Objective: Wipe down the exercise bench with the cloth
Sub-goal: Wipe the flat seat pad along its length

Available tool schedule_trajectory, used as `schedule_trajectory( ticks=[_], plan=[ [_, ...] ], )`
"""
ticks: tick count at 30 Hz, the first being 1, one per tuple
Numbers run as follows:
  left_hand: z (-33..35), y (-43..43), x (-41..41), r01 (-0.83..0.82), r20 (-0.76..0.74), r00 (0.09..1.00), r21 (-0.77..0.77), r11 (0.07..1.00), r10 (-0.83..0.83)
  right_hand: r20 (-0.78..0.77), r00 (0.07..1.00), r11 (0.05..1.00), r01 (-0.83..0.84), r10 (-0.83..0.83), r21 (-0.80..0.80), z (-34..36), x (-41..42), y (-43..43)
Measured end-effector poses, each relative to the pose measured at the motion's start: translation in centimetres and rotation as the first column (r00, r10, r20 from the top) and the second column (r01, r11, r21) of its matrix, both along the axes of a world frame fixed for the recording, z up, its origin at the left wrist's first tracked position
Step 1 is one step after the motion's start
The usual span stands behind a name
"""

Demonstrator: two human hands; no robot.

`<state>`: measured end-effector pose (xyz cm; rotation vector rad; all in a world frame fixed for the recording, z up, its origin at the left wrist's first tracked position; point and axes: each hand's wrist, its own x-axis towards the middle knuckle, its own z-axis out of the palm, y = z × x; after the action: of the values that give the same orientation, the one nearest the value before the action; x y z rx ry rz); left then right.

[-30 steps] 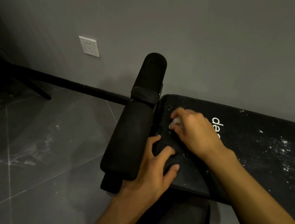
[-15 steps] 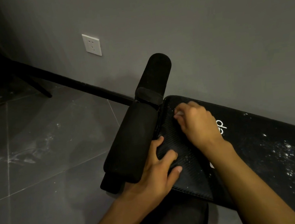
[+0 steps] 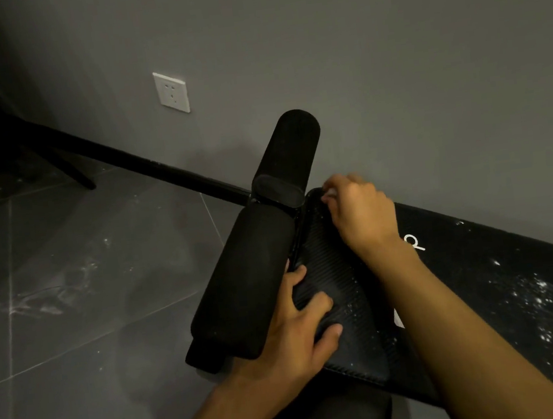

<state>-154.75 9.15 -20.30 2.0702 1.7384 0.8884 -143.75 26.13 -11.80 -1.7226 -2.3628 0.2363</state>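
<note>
Up at the far corner of the bench (image 3: 483,284) the right hand (image 3: 360,215) pinches the white cloth (image 3: 330,197), while the left hand (image 3: 301,332) rests, fingers loosely spread, on its near edge.

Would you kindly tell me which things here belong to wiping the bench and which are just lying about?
Part of the job: exercise bench, white cloth, right hand gripping it, left hand resting on the bench.
Just there: wall socket, chair leg, dusty floor tiles.
</note>
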Motion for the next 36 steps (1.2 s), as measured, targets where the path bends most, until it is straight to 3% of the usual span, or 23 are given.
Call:
schedule_trajectory(
  ticks=[3,8,14,21,27,30,34,36],
  plan=[
    [0.0,0.1,0.0,0.000,0.012,1.000,0.024,1.000,0.000,0.009,1.000,1.000,0.007,-0.007,-0.029,0.1,-0.6,0.7],
    [-0.1,0.1,0.4,-0.038,0.014,0.999,0.026,0.999,0.038,0.021,0.985,0.975,-0.168,0.173,-0.144,0.5,0.5,-1.4],
    [0.1,0.4,0.2,-0.029,-0.020,0.999,0.037,0.999,0.030,0.121,0.990,0.997,-0.060,0.066,-0.052,1.0,-2.4,2.7],
    [-0.3,0.2,0.1,-0.036,-0.006,0.999,-0.005,0.999,0.036,0.166,0.949,0.949,-0.231,0.269,-0.217,1.9,0.5,-5.1],
    [-0.1,0.2,0.2,-0.023,-0.023,0.999,0.024,0.999,0.023,0.132,0.989,0.996,-0.055,0.065,-0.074,1.7,1.9,-4.7],
    [-0.1,0.0,0.2,-0.023,-0.027,0.999,0.019,1.000,0.023,0.152,0.979,0.987,-0.120,0.136,-0.110,1.6,1.5,-6.6],
    [-0.2,-0.1,0.2,-0.036,-0.039,0.999,-0.028,0.999,0.035,0.050,0.970,0.936,-0.214,0.236,-0.279,2.1,2.5,-9.3],
    [0.0,0.0,0.2,-0.038,-0.049,0.998,-0.018,0.999,0.037,0.027,0.973,0.942,-0.216,0.231,-0.257,1.9,2.9,-7.8]
  ],
)
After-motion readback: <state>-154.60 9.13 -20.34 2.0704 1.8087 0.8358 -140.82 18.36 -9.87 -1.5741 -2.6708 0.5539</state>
